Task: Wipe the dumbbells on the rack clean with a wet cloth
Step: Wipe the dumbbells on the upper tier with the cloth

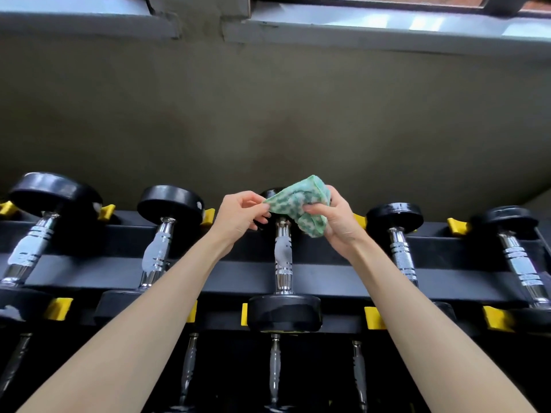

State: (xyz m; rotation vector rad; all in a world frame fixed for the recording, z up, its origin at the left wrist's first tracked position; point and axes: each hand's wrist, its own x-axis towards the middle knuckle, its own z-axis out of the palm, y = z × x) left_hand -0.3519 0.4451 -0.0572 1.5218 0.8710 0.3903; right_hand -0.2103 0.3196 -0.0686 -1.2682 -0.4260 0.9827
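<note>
1. Progress looks partial. The green-and-white mottled terry cloth point(298, 204) is held up just above centre, at 12 o'clock from the handle of the middle black-headed, chrome-handled dumbbell point(283, 257). It covers that dumbbell's far head, and I cannot tell whether it touches it.
2. The left grip point(243, 211) pinches the cloth's 9 o'clock corner between thumb and fingertips.
3. The right grip point(331, 222) is curled round the bunched end at 4 o'clock. Both are closed on the cloth, which is spread between them. I read this as turning or refolding the cloth to a fresh face, not a wiping stroke.
4. The black steel rack point(328, 272), with its yellow plastic cradles point(374, 317), carries five dumbbells on its top row.
5. The leftmost dumbbell point(28, 251), the second dumbbell point(155, 251) and the middle one show dull whitish patches on their handles. Whether that is damp film, residue or wear cannot be told.
6. The fourth dumbbell point(401, 254) and the fifth dumbbell point(520, 263), towards 3 o'clock, show bright, unmarked chrome.
7. My judgement is that work is centred on the middle dumbbell, with at least part of the top row left. Which side is finished cannot be settled from the surfaces.
8. The lower-row chrome handles point(275, 371) at 6 o'clock are well apart from the cloth, and that tier probably remains to be wiped.
</note>
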